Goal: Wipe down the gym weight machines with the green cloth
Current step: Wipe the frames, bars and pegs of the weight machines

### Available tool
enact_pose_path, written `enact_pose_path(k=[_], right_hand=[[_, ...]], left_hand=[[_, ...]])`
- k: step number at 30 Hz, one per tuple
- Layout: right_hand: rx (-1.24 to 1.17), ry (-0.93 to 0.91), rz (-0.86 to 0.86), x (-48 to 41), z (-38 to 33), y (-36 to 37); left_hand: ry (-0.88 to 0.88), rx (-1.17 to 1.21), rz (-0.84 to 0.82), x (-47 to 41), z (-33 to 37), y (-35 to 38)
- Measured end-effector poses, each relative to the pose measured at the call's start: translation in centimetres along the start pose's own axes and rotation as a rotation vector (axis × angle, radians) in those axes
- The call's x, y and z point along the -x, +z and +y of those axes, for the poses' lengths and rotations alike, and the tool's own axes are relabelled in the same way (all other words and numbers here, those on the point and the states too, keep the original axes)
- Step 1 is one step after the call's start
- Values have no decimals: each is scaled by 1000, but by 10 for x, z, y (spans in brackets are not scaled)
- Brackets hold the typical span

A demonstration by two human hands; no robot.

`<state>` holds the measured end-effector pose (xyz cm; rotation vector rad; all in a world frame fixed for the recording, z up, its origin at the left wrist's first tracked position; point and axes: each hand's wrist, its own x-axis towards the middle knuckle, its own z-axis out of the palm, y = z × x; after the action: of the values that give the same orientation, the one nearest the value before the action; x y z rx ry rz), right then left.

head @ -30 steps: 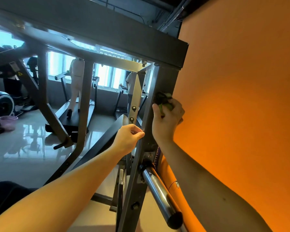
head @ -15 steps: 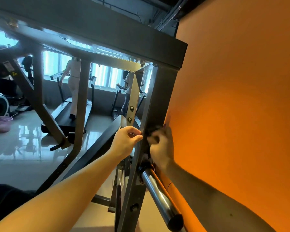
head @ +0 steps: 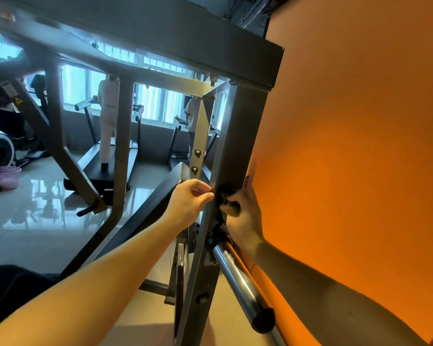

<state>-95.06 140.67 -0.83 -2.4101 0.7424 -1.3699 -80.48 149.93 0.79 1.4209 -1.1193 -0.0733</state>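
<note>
The grey steel frame of a weight machine fills the view; its right upright post [head: 231, 146] runs down the middle. My right hand [head: 243, 216] presses a bunched dark green cloth [head: 225, 196] against that post, just above a chrome weight peg [head: 238, 278]. Most of the cloth is hidden in my fingers and in shadow. My left hand [head: 189, 202] grips the left edge of the same post at the same height, thumb on the front face.
An orange wall [head: 348, 158] stands close on the right of the post. A black padded bench [head: 145, 213] slants behind the post. Two people are on treadmills [head: 115, 158] by the windows. A pink basin [head: 5, 174] sits on the glossy floor at left.
My right hand slid the cloth down the post from near the top crossbeam to just above the chrome peg. My left hand kept its hold on the post.
</note>
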Motion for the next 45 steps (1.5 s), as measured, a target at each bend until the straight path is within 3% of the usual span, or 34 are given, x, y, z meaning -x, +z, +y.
enact_pose_path(k=[4, 7, 10, 14, 18, 23, 26, 32, 40, 45], right_hand=[[-113, -186, 286, -69, -61, -23], [-126, -223, 360, -95, -74, -35], [-29, -271, 256, -58, -49, -21], [-75, -207, 24, 3, -12, 0], [13, -197, 27, 7, 15, 1], [53, -31, 57, 3, 40, -17], [-45, 114, 151, 5, 41, -39], [-206, 107, 296, 5, -20, -51], [-275, 253, 299, 63, -85, 26], [-371, 541, 266, 154, -77, 88]], left_hand=[[6, -2, -20, 0, -1, 0], [0, -9, -15, -2, -4, -1], [2, 16, -2, 2, -8, 1], [-6, 21, -23, 13, -24, 6], [-50, 5, -22, 26, -32, 9], [-71, -27, -17, 32, -32, 9], [-80, -35, -5, 34, -30, 11], [-88, -28, -38, 37, -29, 7], [-99, -13, -283, 47, -64, -19], [-185, 5, -373, 65, -105, -30]])
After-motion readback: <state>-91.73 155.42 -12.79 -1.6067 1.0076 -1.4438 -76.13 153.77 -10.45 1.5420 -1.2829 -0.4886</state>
